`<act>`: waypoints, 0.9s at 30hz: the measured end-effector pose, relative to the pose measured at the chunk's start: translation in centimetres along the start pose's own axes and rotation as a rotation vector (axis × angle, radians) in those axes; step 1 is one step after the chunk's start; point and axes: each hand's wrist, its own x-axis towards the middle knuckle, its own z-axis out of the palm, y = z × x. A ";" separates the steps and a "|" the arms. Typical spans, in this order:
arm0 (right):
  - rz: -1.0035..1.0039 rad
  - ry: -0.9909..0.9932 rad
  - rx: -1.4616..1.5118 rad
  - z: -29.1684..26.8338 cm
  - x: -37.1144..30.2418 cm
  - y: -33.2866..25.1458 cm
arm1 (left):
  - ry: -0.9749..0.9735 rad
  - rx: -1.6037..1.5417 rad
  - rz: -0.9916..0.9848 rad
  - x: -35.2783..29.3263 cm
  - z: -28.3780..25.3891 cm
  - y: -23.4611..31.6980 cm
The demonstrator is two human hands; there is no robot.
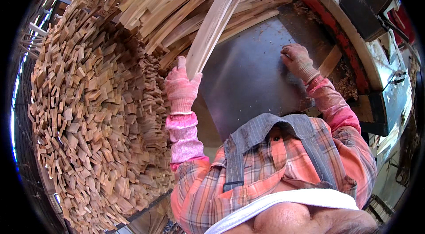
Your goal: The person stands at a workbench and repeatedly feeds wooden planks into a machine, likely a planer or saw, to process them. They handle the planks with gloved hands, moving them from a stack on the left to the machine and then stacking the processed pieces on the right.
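Note:
My left hand [182, 88], in a pinkish knitted glove, is closed on the near end of a long pale wooden board [217, 19]. The board slants up and away to the right, across the far pile, and a second board edge seems to lie along it. My right hand [297, 59], gloved too, is over the right side of a dark metal tabletop [248, 72]. Its fingers are curled in, and no item shows in them; the palm is hidden. Whether it touches the metal I cannot tell.
A tall stack of short wood pieces [97, 123] fills the left side. Long boards [177, 4] lie piled at the far side. Along the right runs a machine with a red edge [327, 17] and a dark box-like part [366, 4]. Shavings [347, 79] lie beside it.

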 end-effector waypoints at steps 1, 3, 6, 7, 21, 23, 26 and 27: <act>-0.035 0.013 0.016 -0.1 0.2 -0.8 | -0.007 0.010 -0.010 0.1 -0.2 0.3; -0.126 0.106 0.081 -0.4 0.1 -2.5 | 0.141 -0.047 0.129 -1.5 -0.3 -0.6; -0.283 0.245 0.166 -3.5 -0.4 -6.5 | 0.103 -0.216 0.164 -4.0 -0.4 -0.7; -0.331 0.277 0.190 -3.8 -0.1 -7.4 | 0.138 -0.166 0.249 -4.7 0.0 -0.4; 0.016 0.216 0.009 3.3 -2.7 -2.2 | 0.123 0.075 0.271 -2.0 1.5 5.1; 0.071 0.289 -0.034 2.5 -4.2 0.7 | 0.025 0.297 0.045 0.7 2.0 2.6; 0.076 0.371 0.009 1.4 -6.0 6.0 | -0.145 0.206 -0.147 1.7 2.8 0.5; 0.069 0.323 -0.013 0.7 -6.7 6.8 | -0.170 0.179 -0.092 1.3 2.4 1.0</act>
